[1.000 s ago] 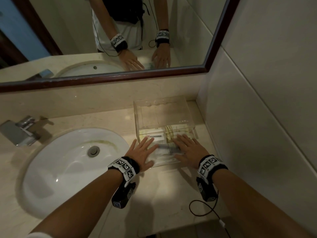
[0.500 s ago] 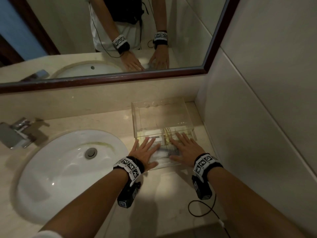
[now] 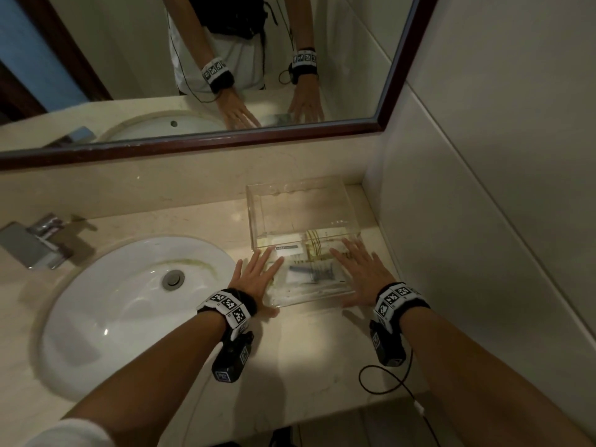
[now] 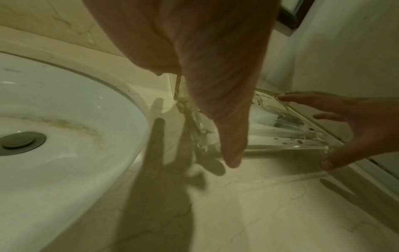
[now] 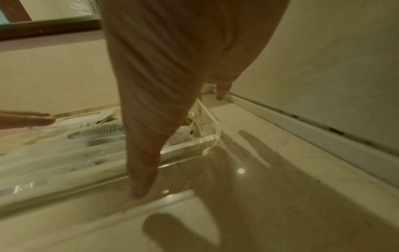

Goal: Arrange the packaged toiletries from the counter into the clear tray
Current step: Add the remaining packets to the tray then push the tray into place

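The clear tray [image 3: 253,221] stands on the counter in the right corner, next to the sink. Its near half holds a white packet [image 3: 288,251], a packet with a blue item [image 3: 311,272] and a yellow-striped packet [image 3: 314,243]. My left hand [image 3: 254,279] lies flat with straight fingers over the tray's near left corner. My right hand [image 3: 361,272] is spread flat over the near right corner. In the wrist views each thumb hangs before the tray's front wall [image 4: 287,146] [image 5: 207,138]. Neither hand holds anything. The packets [image 5: 95,131] show through the clear wall.
The white sink [image 3: 129,304] fills the counter's left, with a chrome faucet [image 3: 32,243] behind it. A framed mirror [image 3: 193,59] hangs above. The tiled side wall [image 3: 483,221] stands close to the tray's right. A black cable [image 3: 383,382] loops near the counter's front edge.
Both hands have slid slightly apart toward the tray's near corners, so more of the blue packet shows between them. The tray and packets stay where they were.
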A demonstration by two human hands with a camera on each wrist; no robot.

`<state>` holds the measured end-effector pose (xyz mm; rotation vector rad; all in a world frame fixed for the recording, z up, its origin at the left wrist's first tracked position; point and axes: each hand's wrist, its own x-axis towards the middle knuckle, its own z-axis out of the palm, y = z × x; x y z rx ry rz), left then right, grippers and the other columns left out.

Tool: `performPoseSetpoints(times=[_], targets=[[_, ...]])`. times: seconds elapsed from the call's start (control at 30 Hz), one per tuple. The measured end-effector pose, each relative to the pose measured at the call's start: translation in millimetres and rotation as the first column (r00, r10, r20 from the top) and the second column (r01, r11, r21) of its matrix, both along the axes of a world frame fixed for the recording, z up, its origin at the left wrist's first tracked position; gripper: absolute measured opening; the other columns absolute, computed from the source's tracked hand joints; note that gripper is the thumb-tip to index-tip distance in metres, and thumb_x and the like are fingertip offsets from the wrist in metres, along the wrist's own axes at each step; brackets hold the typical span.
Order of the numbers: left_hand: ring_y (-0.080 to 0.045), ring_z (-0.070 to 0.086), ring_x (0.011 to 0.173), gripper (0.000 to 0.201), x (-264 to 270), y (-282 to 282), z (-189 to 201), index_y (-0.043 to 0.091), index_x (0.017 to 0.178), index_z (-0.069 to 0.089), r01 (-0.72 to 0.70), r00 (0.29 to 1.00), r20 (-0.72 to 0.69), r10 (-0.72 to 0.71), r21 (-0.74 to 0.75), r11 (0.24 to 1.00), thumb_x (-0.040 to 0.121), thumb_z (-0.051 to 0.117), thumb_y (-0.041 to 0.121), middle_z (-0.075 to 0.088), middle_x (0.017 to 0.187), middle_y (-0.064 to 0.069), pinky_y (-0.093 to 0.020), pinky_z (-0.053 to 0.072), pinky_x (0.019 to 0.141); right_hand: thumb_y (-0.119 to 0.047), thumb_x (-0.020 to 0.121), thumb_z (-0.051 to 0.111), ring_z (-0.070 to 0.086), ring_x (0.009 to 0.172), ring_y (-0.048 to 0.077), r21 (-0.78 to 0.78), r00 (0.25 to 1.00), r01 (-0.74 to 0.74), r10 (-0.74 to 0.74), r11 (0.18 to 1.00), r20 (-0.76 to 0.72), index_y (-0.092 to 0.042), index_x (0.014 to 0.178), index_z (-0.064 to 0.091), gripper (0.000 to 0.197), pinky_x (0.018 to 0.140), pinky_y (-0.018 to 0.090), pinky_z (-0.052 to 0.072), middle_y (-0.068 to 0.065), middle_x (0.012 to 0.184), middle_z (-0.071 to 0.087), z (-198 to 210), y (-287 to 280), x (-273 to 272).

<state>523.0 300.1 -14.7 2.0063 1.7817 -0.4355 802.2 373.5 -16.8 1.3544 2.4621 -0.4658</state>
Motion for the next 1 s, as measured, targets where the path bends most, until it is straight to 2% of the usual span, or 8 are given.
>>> performPoseSetpoints(times=[0.13,0.33,0.4,0.57,0.7,0.8,0.9,1.0], targets=[[-0.023,-0.019,0.146,0.122,2,0,0,0.034,0.148,-0.018,-0.043,0.999,0.002,0.043,0.002,0.999,0.069,0.072,0.057,-0.027,0.156,0.0,-0.048,-0.005,0.118,-0.049,0.067,0.081,-0.016,0.148,0.022,-0.007,0.998,0.049,-0.049,0.999,-0.042,-0.038,0.151,-0.007,0.122,0.119,0.052,0.014,-0.007,0.16,-0.016,-5,3,4],[-0.022,-0.016,0.147,0.126,5,1,-1,0.032,0.147,-0.022,-0.034,0.999,0.033,0.033,0.03,0.999,0.069,0.076,0.049,-0.026,0.156,0.001,-0.046,-0.003,0.118,-0.039,0.07,0.081,-0.003,0.15,0.022,0.018,0.995,0.053,-0.052,0.998,-0.089,-0.032,0.153,0.008,0.111,0.117,0.039,0.028,-0.002,0.162,-0.003,-4,3,2],[-0.022,-0.014,0.148,0.126,7,0,-2,0.032,0.147,-0.022,-0.024,0.999,0.044,0.022,0.049,0.998,0.069,0.077,0.047,-0.024,0.157,0.001,-0.045,-0.001,0.119,-0.035,0.071,0.082,0.003,0.15,0.021,0.031,0.994,0.048,-0.045,0.998,-0.101,-0.033,0.152,0.011,0.108,0.115,0.038,0.032,-0.002,0.162,0.002,-4,1,1],[-0.021,-0.008,0.149,0.123,8,1,-3,0.031,0.148,-0.018,-0.025,0.998,0.065,0.02,0.082,0.996,0.069,0.076,0.046,-0.017,0.159,0.001,-0.044,0.002,0.119,-0.028,0.07,0.084,0.014,0.148,0.021,0.052,0.987,0.05,-0.042,0.997,-0.152,-0.034,0.149,0.018,0.103,0.113,0.038,0.036,-0.004,0.16,0.013,-4,2,0],[-0.021,-0.002,0.149,0.117,5,6,-5,0.034,0.148,-0.014,-0.044,0.997,0.074,0.035,0.126,0.991,0.071,0.073,0.047,-0.009,0.16,0.003,-0.044,0.006,0.12,-0.03,0.069,0.084,0.028,0.143,0.018,0.106,0.986,0.05,-0.032,0.993,-0.165,-0.03,0.147,0.028,0.095,0.108,0.034,0.041,-0.005,0.156,0.022,-3,6,-4],[-0.022,0.001,0.149,0.111,2,9,-5,0.038,0.148,-0.008,-0.037,0.997,0.076,0.027,0.146,0.989,0.072,0.073,0.046,-0.003,0.16,0.002,-0.046,0.01,0.12,-0.031,0.07,0.083,0.033,0.14,0.018,0.11,0.986,0.058,-0.04,0.992,-0.16,-0.029,0.146,0.032,0.091,0.108,0.033,0.039,-0.005,0.155,0.025,-2,8,-6],[-0.021,0.006,0.148,0.107,1,12,-4,0.035,0.149,-0.001,-0.037,0.997,0.071,0.026,0.159,0.987,0.072,0.073,0.046,0.001,0.16,0.002,-0.045,0.015,0.121,-0.03,0.07,0.082,0.035,0.138,0.02,0.121,0.989,0.052,-0.035,0.991,-0.143,-0.027,0.146,0.034,0.09,0.111,0.035,0.038,-0.002,0.153,0.029,0,12,-9],[-0.022,0.011,0.147,0.102,1,14,-1,0.032,0.149,0.006,-0.045,0.997,0.068,0.033,0.179,0.983,0.073,0.072,0.046,0.004,0.159,0.002,-0.043,0.02,0.119,-0.027,0.069,0.082,0.037,0.136,0.023,0.149,0.989,0.054,-0.032,0.987,-0.144,-0.023,0.143,0.04,0.085,0.108,0.038,0.04,0.002,0.15,0.034,3,17,-10]])
